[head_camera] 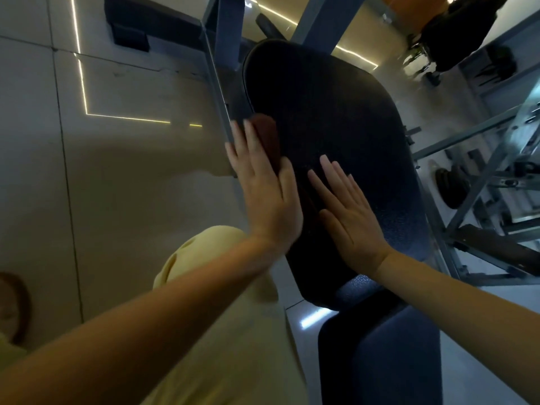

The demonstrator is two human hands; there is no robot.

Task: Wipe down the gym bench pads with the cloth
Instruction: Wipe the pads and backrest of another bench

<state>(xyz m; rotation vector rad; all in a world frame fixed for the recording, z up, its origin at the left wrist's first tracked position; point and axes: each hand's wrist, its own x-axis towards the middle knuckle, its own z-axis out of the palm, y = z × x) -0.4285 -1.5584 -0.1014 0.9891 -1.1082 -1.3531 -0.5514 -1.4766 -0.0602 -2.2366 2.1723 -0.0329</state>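
Black, pebbled upholstery covers the long back pad of the bench, which fills the middle of our view and runs away from us toward the far side. Our left hand lies on the pad's left edge, its grip spread flat with the fingers straight, pressing a dark reddish-brown cloth against the pad. The cloth shows beyond the fingertips and along the thumb side of that hand. Just to the right, our right hand rests palm down on the bare pad, its grip likewise flat, fingers straight and slightly fanned, holding nothing. The two hands are close but apart. Nearer to us, a bluish seat pad sits just below the back pad. A pale yellow garment shows under our left forearm. Grey-blue metal frame bars stand at the far end, and a pale tiled floor lies to the left.
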